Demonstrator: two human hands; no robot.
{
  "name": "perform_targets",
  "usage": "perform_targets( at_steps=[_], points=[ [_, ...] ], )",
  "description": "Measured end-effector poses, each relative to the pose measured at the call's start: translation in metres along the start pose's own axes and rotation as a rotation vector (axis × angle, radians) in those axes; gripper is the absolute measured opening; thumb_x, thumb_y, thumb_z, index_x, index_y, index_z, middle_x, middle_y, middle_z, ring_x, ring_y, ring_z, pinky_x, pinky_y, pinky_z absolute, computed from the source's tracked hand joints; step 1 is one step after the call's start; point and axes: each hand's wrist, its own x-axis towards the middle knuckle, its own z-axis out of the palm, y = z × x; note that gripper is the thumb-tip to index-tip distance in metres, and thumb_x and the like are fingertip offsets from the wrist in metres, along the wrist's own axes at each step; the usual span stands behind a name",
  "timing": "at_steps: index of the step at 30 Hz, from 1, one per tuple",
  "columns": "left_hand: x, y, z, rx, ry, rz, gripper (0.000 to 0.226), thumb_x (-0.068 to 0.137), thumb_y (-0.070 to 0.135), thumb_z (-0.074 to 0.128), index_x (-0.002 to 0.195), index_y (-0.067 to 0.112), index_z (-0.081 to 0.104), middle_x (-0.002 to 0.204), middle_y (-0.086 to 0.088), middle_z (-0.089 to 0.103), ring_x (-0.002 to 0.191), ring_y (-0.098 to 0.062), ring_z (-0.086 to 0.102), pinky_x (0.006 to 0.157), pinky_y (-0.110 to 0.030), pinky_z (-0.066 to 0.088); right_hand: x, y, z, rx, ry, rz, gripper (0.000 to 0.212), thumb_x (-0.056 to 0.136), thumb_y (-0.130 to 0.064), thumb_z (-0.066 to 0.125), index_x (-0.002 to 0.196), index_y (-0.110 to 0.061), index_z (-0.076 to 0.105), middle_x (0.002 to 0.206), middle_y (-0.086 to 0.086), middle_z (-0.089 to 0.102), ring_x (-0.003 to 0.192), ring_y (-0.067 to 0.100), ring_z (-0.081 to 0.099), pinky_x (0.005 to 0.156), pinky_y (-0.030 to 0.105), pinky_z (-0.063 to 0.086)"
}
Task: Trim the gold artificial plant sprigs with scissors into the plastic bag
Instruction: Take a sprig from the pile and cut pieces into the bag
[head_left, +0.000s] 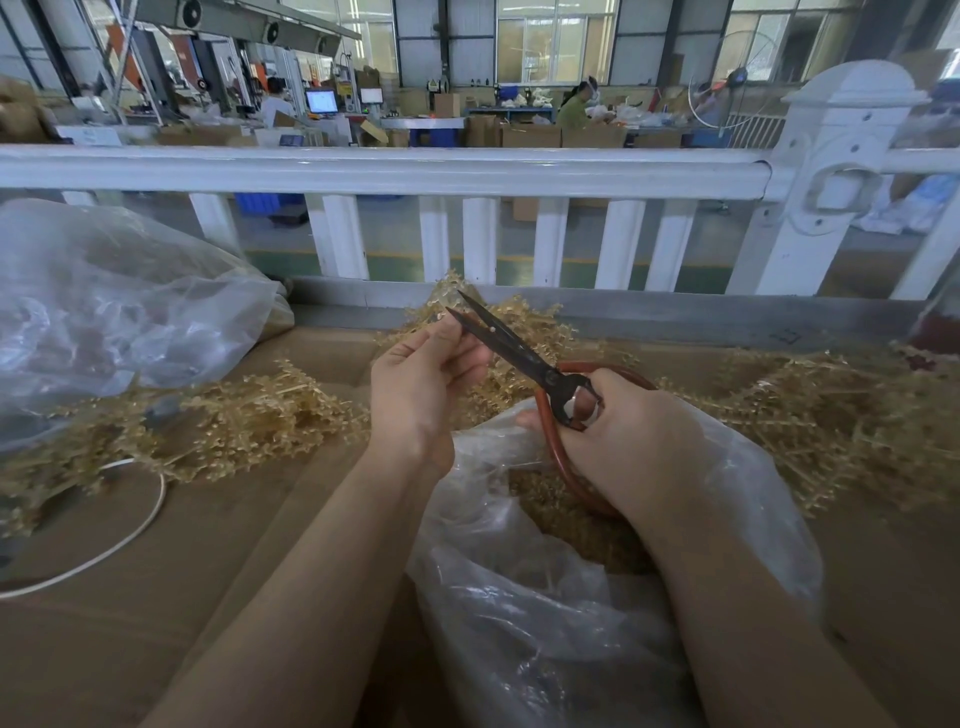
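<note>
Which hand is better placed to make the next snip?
Right hand: it grips the red-handled black scissors, blades open at the gold sprig pinched by the left hand, above the clear plastic bag.

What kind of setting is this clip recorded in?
Most likely a factory or workshop floor. Behind a white railing stand machines with lit monitors and stacked cardboard boxes, and the near worktable is heaped with gold sprigs beside a plastic bag.
</note>
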Motion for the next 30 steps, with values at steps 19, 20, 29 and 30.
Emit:
perform_targets(
  at_steps=[19, 20, 29, 30],
  points=[
    [0.0004, -0.0041, -0.0004, 0.029, -0.078, 0.029, 0.028, 0.102, 0.010, 0.049, 0.087, 0.013, 0.073, 0.080, -0.002, 0.074, 0.074, -0.011, 0.067, 0.076, -0.022, 0.057, -0.0020, -0.0024, -0.0044, 0.040, 0.054, -0.027, 0.063, 0.070, -0.090, 0.046, 0.095, -0.033, 0.053, 0.072, -0.026, 0.042, 0.063, -0.006, 0.039, 0.053, 0.015, 0.027],
    [0.0008, -0.0046, -0.0003, 0.026, -0.081, 0.023, 0.030, 0.102, 0.009, 0.048, 0.087, 0.013, 0.073, 0.080, -0.002, 0.074, 0.074, -0.011, 0.067, 0.075, -0.022, 0.057, -0.0018, -0.0019, -0.0043, 0.027, 0.048, -0.026, 0.062, 0.072, -0.089, 0.048, 0.097, -0.032, 0.055, 0.073, -0.025, 0.044, 0.064, -0.003, 0.042, 0.053, 0.016, 0.028],
    [0.0007, -0.0057, -0.0014, 0.006, -0.149, -0.037, 0.038, 0.103, 0.011, 0.046, 0.082, 0.021, 0.076, 0.084, 0.002, 0.075, 0.077, -0.008, 0.070, 0.071, -0.019, 0.056, -0.0002, -0.0015, -0.0044, 0.020, 0.012, -0.010, 0.057, 0.076, -0.084, 0.053, 0.097, -0.031, 0.052, 0.073, -0.024, 0.041, 0.065, 0.000, 0.043, 0.055, 0.020, 0.034],
    [0.0006, -0.0055, -0.0015, -0.004, -0.150, -0.056, 0.037, 0.103, 0.013, 0.047, 0.082, 0.021, 0.076, 0.086, 0.002, 0.075, 0.077, -0.008, 0.071, 0.070, -0.019, 0.056, -0.0002, -0.0015, -0.0043, 0.021, 0.015, -0.012, 0.057, 0.077, -0.084, 0.053, 0.097, -0.031, 0.053, 0.073, -0.024, 0.042, 0.065, -0.001, 0.042, 0.055, 0.019, 0.033]
  ],
)
